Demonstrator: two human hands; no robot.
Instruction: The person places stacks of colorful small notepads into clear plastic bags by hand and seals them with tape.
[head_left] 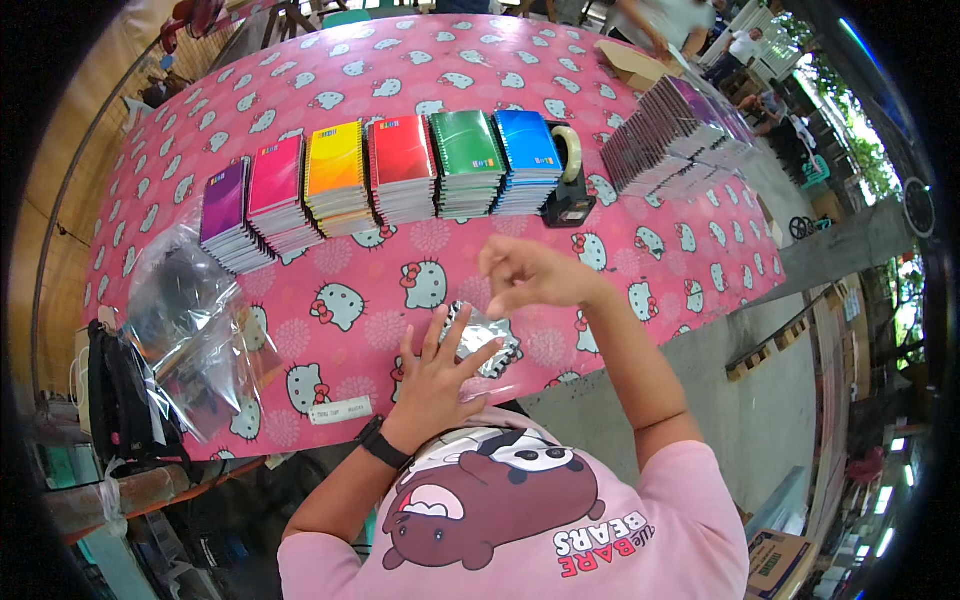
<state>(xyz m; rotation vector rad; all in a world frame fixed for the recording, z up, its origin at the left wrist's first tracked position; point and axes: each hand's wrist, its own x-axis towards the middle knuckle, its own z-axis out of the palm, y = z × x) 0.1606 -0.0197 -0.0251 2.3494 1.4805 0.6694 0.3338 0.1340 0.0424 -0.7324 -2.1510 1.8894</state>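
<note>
My left hand (437, 375) lies flat with fingers spread on a clear-wrapped spiral notebook pack (487, 332) at the table's near edge. Above the table, my right hand (527, 276) is raised with its fingers curled loosely and nothing visible in them, just up and right of the pack. Beyond both hands runs a row of spiral notebook stacks: purple (224, 208), pink (275, 190), yellow-orange (336, 172), red (402, 164), green (465, 158) and blue (527, 153). A black tape dispenser (570, 180) stands right of the blue stack.
A pink cartoon-cat tablecloth (330, 310) covers the table. Clear plastic bags (195, 330) lie at the left near corner, above a black bag (115, 395). More notebook stacks (665, 135) and a cardboard box (630, 62) sit at the far right. People (660, 18) stand beyond the table.
</note>
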